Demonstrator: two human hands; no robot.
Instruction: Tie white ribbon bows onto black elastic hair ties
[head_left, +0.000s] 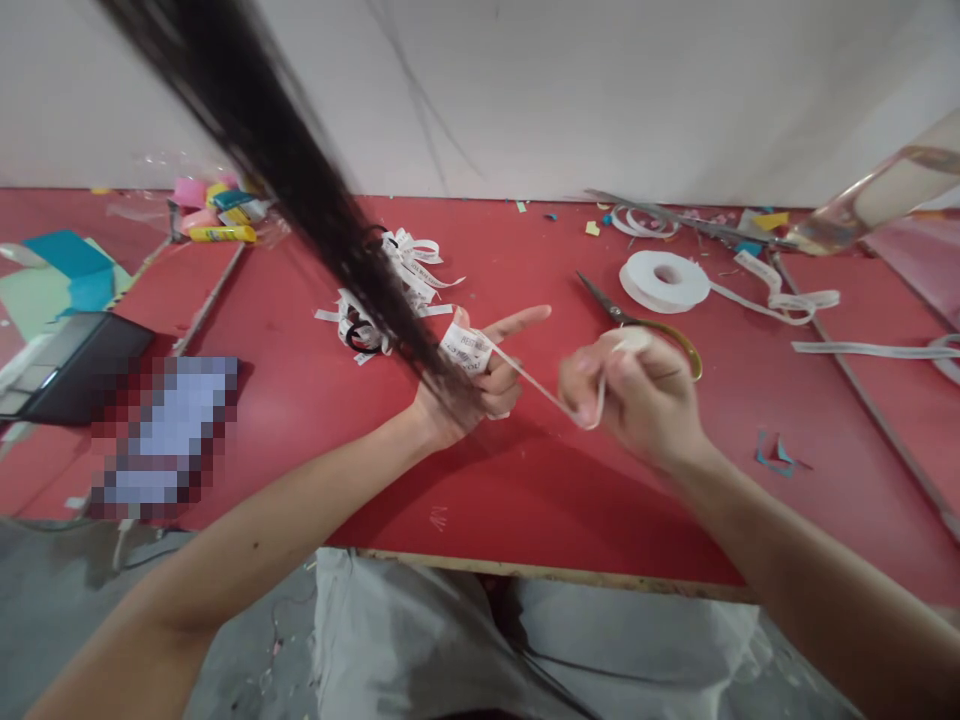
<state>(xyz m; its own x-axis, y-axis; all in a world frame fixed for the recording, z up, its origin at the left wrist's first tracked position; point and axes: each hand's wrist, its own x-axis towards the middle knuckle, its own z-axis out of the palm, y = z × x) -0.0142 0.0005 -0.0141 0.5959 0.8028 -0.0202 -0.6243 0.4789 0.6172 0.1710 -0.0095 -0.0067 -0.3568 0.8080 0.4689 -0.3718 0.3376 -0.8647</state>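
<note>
- The left hand (469, 385) is gripping one printed white ribbon (525, 375) wound around its fingers, index finger pointing out, above the red table (465, 490).
- The right hand (637, 395) is pinching the ribbon's other end, stretching it taut between the two hands.
- One pair of scissors (637, 320) is lying just behind the right hand.
- One ribbon roll (664, 280) is sitting beyond the scissors.
- One pile of finished ribbon bows (394, 290) is lying behind the left hand; their number is unclear.
- One dark strand of hair (300, 180) is hanging across the view.

White ribbon (536, 388) taut between two hands
</note>
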